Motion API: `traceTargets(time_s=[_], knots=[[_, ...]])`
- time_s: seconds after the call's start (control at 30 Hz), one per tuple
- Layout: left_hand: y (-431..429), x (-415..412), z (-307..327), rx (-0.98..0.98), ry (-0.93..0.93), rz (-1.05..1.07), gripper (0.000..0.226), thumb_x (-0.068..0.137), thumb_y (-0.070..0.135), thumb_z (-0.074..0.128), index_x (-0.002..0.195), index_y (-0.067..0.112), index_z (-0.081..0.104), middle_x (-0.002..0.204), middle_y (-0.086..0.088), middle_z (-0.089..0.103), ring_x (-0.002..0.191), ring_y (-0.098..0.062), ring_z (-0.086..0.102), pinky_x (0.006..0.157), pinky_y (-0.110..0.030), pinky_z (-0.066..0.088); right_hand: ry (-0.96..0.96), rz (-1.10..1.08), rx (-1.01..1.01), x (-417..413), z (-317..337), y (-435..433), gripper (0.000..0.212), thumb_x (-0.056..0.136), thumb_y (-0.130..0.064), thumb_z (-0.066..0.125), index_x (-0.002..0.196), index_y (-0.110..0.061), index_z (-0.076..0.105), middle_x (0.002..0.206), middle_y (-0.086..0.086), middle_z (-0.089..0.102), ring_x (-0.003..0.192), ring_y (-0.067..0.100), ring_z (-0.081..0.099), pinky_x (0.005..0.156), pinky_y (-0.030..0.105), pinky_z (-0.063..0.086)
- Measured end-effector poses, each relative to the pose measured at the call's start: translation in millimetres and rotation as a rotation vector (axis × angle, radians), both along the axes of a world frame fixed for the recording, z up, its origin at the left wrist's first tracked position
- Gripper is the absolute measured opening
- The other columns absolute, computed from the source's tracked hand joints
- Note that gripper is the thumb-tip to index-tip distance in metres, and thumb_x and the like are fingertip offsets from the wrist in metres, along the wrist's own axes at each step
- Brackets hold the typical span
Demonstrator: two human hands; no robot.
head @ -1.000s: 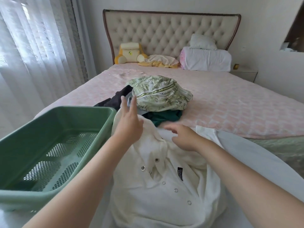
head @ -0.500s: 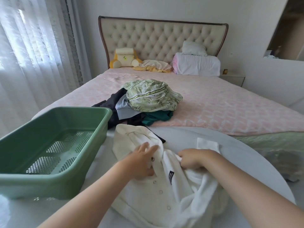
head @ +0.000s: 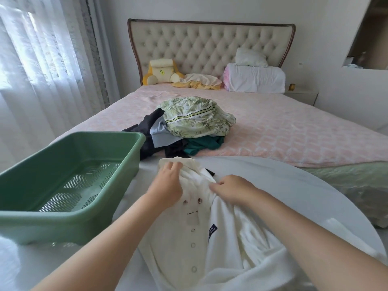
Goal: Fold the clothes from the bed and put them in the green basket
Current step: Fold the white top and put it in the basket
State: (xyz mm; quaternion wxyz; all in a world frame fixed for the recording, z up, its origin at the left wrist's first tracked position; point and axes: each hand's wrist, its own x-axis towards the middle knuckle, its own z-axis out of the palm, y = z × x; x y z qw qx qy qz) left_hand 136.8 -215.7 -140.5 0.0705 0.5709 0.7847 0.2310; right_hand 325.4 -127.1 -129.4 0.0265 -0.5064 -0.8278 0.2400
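Round white surface [head: 289,185] before the bed [head: 294,131], basket [head: 69,227] at left, clothes heap [head: 197,120] behind, left grip [head: 168,185] and right grip [head: 233,190] both clutching the shirt [head: 195,250].

Take the table [head: 294,185] as the mark. The basket [head: 63,219] sits on its left part, and the shirt [head: 189,259] lies on its near middle, just right of the basket. The left hand [head: 168,185] and right hand [head: 233,189] grip the shirt's far end, side by side. Behind the table lies the bed [head: 294,133], with the pile of clothes [head: 195,120] on it near the table's far edge. Farther behind are the cushion [head: 161,72], the pillows [head: 256,78] and the headboard [head: 210,43]. The nightstand [head: 302,96] is far back on the right, and the curtain [head: 42,70] is off to the left.
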Motion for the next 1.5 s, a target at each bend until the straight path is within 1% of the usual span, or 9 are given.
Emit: traceTargets(time_s=[0.17,0.4,0.6,0.67,0.73,0.83,0.93,1.17,1.5], knots=[[-1.8,-28.5,-17.5,-0.402,0.134,0.25,0.041,0.091,0.042,0.052,0.119,0.012,0.06,0.126,-0.01,0.053,0.117,-0.029,0.05,0.093,-0.037,0.046,0.134,-0.035,0.127,-24.0,-2.7,13.7,0.045,0.082,-0.035,0.064,0.056,-0.021,0.03,0.055,-0.006,0.028,0.058,0.019,0.036,0.056,0.032,0.022],[13.4,-21.8,15.5,0.104,0.347,0.283,0.02,0.091,0.012,0.046,0.084,0.013,0.065,0.093,-0.002,0.045,0.074,-0.027,0.048,0.058,-0.032,0.034,0.236,-0.186,0.515,-28.5,19.5,38.2,0.04,0.086,-0.017,0.054,0.052,-0.018,0.033,0.052,-0.003,0.033,0.048,0.021,0.032,0.047,0.026,0.018],[42.9,-36.2,39.3,0.319,-0.496,0.371,0.016,0.097,0.017,0.033,0.1,0.014,0.049,0.079,-0.004,0.073,0.064,-0.032,0.068,0.068,-0.041,0.058,0.744,-0.306,0.41,-35.4,27.4,72.4,0.017,0.101,-0.021,0.05,0.111,-0.013,0.061,0.097,0.0,0.066,0.092,0.024,0.064,0.07,0.031,0.044],[51.5,-36.2,33.0,0.315,-0.596,0.315,0.024,0.098,0.016,0.038,0.122,0.017,0.042,0.103,-0.009,0.072,0.077,-0.031,0.069,0.072,-0.04,0.058,0.827,-0.119,0.134,-34.7,23.3,74.7,0.055,0.1,-0.009,0.054,0.15,-0.018,0.034,0.138,0.001,0.057,0.127,0.022,0.055,0.089,0.029,0.046],[55.6,-31.6,18.5,0.161,-0.435,0.177,0.065,0.1,0.016,0.046,0.154,0.022,0.011,0.121,-0.006,0.062,0.097,-0.033,0.064,0.071,-0.032,0.051,0.666,0.057,-0.058,-29.7,15.0,70.5,0.092,0.096,-0.003,0.058,0.161,-0.025,-0.003,0.164,-0.002,0.025,0.146,0.019,0.036,0.097,0.027,0.041],[57.6,-25.1,-7.7,-0.025,-0.212,-0.091,0.096,0.096,0.016,0.055,0.155,0.034,-0.018,0.155,-0.008,0.03,0.137,-0.035,0.04,0.093,-0.038,0.048,0.312,0.161,0.107,-18.4,10.3,68.1,0.088,0.094,-0.013,0.061,0.161,-0.029,0.008,0.167,-0.003,0.015,0.149,0.019,0.029,0.107,0.027,0.033],[55.0,-14.9,-16.4,-0.142,0.131,-0.12,0.072,0.094,0.026,0.055,0.155,0.032,0.017,0.157,-0.004,0.021,0.139,-0.029,0.031,0.108,-0.042,0.036,0.133,0.103,0.146,-11.7,16.2,59.9,0.061,0.091,-0.024,0.059,0.148,-0.025,0.039,0.155,0.003,0.033,0.135,0.022,0.044,0.103,0.032,0.039],[24.7,33.0,-7.5,-0.265,0.116,-0.193,0.023,0.092,0.043,0.053,0.1,0.022,0.056,0.096,0.005,0.058,0.079,-0.015,0.055,0.061,-0.027,0.04,-0.559,-0.029,-0.128,23.4,40.2,26.7,0.022,0.089,-0.036,0.046,0.086,-0.018,0.058,0.079,0.0,0.061,0.07,0.019,0.059,0.067,0.027,0.041],[-18.6,21.5,-19.3,-0.479,0.106,-0.343,0.096,0.087,0.055,0.062,0.152,0.049,-0.008,0.164,0.01,-0.012,0.152,-0.024,-0.004,0.122,-0.048,0.012,0.682,-0.372,-0.109,49.3,22.5,44.6,0.032,0.106,-0.035,0.039,0.098,-0.01,0.057,0.088,0.007,0.055,0.084,0.025,0.055,0.072,0.033,0.04]])
